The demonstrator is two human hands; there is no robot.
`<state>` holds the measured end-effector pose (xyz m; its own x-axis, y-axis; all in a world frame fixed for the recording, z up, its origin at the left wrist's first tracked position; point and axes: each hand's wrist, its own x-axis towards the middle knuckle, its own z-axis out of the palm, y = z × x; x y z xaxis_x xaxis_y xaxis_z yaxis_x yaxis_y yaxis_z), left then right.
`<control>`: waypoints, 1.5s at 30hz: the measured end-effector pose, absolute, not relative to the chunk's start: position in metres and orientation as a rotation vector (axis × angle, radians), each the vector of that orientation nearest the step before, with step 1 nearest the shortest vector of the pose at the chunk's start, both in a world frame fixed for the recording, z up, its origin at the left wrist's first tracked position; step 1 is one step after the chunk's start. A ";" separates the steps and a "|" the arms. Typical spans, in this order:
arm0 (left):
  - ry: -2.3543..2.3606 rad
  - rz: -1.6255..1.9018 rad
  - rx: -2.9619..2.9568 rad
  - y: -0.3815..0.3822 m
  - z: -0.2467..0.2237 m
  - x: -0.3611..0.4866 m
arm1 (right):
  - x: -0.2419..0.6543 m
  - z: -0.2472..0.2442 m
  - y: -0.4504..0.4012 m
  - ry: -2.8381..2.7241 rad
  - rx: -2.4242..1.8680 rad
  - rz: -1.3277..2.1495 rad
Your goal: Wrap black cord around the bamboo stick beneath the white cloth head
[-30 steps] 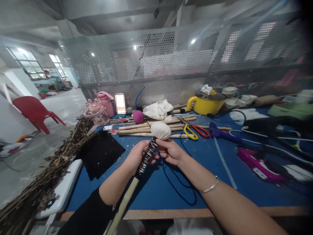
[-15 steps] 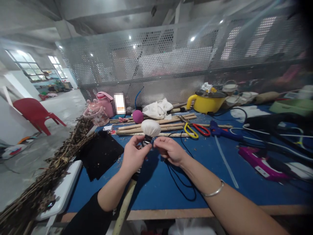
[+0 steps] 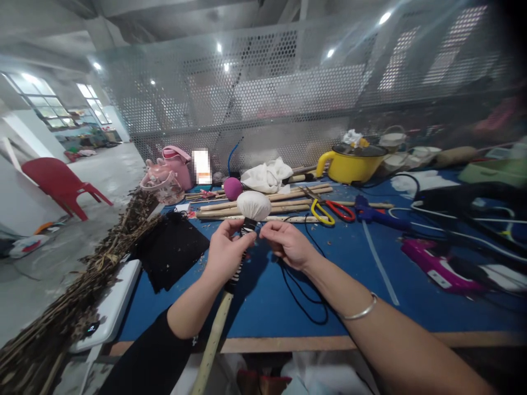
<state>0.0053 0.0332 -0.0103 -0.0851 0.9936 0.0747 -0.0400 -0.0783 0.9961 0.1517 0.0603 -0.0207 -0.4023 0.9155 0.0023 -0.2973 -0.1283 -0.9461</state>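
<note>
My left hand (image 3: 228, 247) is closed around the neck of a wooden stick (image 3: 212, 340) with a round white cloth-covered head (image 3: 254, 206). Black cord and striped wrapping (image 3: 235, 274) cover the stick below the head. Just right of the neck, my right hand (image 3: 287, 241) is closed in a pinch on a thin black cord (image 3: 294, 293). The cord's loose length loops down onto the blue table. Its stretch between the two hands is too small to make out clearly.
Behind the hands lie wooden sticks (image 3: 284, 209), scissors with yellow and red handles (image 3: 323, 213) and a purple ball (image 3: 233, 188). A blue glue gun (image 3: 381, 215) and magenta power strip (image 3: 438, 269) are at right. Black cloth (image 3: 171, 249), a white power bank (image 3: 113, 307) and dried stalks (image 3: 82, 280) lie left.
The view has shifted slightly, so the table sits a little higher in the picture. Both hands keep nearly the same pose at the stick's neck.
</note>
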 end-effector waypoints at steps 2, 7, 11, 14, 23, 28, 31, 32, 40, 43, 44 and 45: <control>1.101 1.326 1.150 0.033 -0.010 0.005 | 0.152 -0.021 0.061 -1.196 -0.794 1.681; 0.933 1.302 1.082 0.030 -0.007 0.006 | 0.149 -0.019 0.061 -1.135 -0.749 1.703; 0.824 1.293 1.054 0.029 -0.007 0.007 | 0.150 -0.020 0.063 -1.039 -0.698 1.803; 0.785 1.093 1.050 0.029 -0.010 0.008 | 0.154 -0.025 0.067 -0.977 -0.675 1.944; 1.374 1.285 1.511 0.026 -0.023 0.019 | 0.149 -0.033 0.071 -0.837 -0.839 1.864; 1.498 1.339 1.680 0.025 -0.017 0.017 | 0.143 -0.029 0.066 -0.926 -0.891 1.831; 1.389 1.368 1.511 0.028 -0.016 0.014 | 0.146 -0.025 0.064 -1.023 -0.814 1.828; 1.318 1.364 1.428 0.029 -0.016 0.013 | 0.148 -0.024 0.064 -1.049 -0.787 1.826; 1.002 1.270 1.082 0.029 -0.004 0.013 | 0.151 -0.018 0.059 -1.086 -0.704 1.766; 0.996 1.270 1.088 0.026 -0.003 0.014 | 0.150 -0.015 0.056 -1.057 -0.669 1.777; 0.990 1.279 1.095 0.026 -0.003 0.014 | 0.150 -0.015 0.055 -1.042 -0.654 1.790; 0.985 1.289 1.104 0.026 -0.003 0.015 | 0.150 -0.014 0.055 -1.026 -0.639 1.806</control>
<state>0.0147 0.0256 -0.0033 0.0559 0.9974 0.0465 -0.2171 -0.0333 0.9756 0.1504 0.0548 -0.0141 -0.4311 0.9023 0.0065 -0.4674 -0.2171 -0.8570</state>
